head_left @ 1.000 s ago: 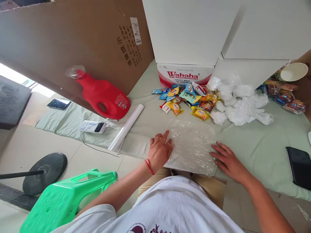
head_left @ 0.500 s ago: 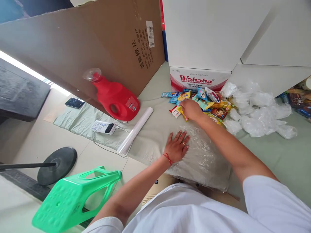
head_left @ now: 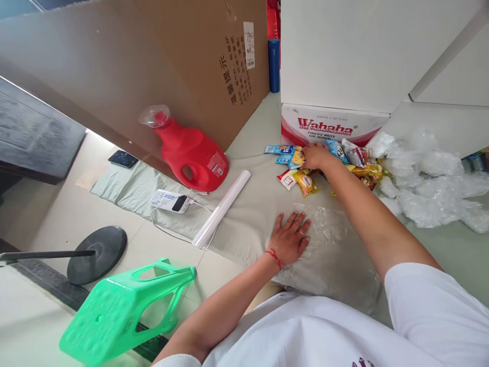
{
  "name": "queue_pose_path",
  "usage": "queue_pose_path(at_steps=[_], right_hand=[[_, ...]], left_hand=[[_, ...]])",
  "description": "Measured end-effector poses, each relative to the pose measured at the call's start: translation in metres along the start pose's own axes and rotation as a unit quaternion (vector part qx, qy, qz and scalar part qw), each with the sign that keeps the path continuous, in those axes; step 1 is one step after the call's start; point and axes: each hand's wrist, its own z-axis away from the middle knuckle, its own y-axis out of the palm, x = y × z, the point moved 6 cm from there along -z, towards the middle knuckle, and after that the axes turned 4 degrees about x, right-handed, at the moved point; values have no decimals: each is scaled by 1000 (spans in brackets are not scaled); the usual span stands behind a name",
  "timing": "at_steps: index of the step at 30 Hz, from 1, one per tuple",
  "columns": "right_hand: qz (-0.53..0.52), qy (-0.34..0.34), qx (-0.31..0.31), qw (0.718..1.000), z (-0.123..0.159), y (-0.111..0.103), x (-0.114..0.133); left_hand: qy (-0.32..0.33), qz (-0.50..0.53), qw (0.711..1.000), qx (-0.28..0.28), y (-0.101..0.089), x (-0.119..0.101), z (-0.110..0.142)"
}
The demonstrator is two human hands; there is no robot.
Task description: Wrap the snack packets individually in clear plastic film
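Note:
My left hand [head_left: 289, 238] lies flat with fingers spread on a clear plastic sheet [head_left: 332, 229] over the cloth. A red cord circles its wrist and a ring sits on one finger. My right hand [head_left: 316, 156] reaches into a pile of small snack packets, its fingers bent down and the tips hidden among the wrappers. Beside it lie a yellow packet [head_left: 305, 182], a red-and-white packet [head_left: 287, 179] and blue packets [head_left: 280, 149]. A blue packet [head_left: 336, 151] and a white-and-purple one [head_left: 353, 153] lie right of this hand.
Crumpled clear bags [head_left: 428, 183] heap at right. Behind the packets stands a Wahaha carton [head_left: 332, 125]. Leftward are a red jug [head_left: 194, 155], a white roll [head_left: 221, 209], a power bank [head_left: 168, 201], a phone [head_left: 123, 158] and a green stool [head_left: 110, 316]. A cardboard sheet [head_left: 171, 66] stands behind.
My right hand has left the yellow packet, which now lies flat at the near left of the pile, and moved deeper among the wrappers. My left hand stays flat. The view has shifted slightly.

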Motion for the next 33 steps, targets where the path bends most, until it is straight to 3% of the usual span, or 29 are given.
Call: queue_pose_path(at_steps=[4, 7, 11, 13, 16, 17, 20, 22, 24, 25, 27, 29, 31, 33], right_hand=[[22, -32, -13, 999, 17, 1, -6], [4, -80, -64, 995, 39, -15, 3], [-104, -145, -187, 966, 110, -48, 8], [-195, -171, -207, 943, 160, -50, 4], [-375, -146, -121, 907, 230, -11, -5], [-458, -123, -74, 877, 249, 11, -8], [-656, -27, 73, 751, 292, 81, -7], [-683, 11, 152, 714, 306, 116, 2], [-643, 7, 203, 738, 308, 133, 14], [-600, -2, 205, 773, 306, 136, 18], [-459, 0, 147, 876, 299, 132, 20], [-277, 33, 32, 960, 296, 118, 16], [-144, 40, -60, 987, 301, 106, 17], [-92, -18, -84, 992, 307, 105, 26]], left_hand=[[0, 7, 1000, 0, 0, 0, 0], [1, 8, 1000, 2, 0, 0, 0], [0, 2, 1000, 6, -2, -1, 0], [2, 0, 1000, 4, -3, -2, 0], [2, 4, 1000, -1, -3, -1, 0], [2, 6, 1000, -2, -3, -1, 0], [5, 11, 1000, -4, -2, 0, 0], [6, 11, 1000, -9, -1, 0, 0], [5, 11, 1000, -15, -2, 0, 0], [4, 11, 1000, -16, -2, 0, 0], [2, 12, 1000, -16, -2, -1, 0], [2, 11, 1000, -15, -3, -1, 0], [2, 8, 1000, -12, -4, -1, 0], [1, 4, 1000, -10, -4, -1, 0]])
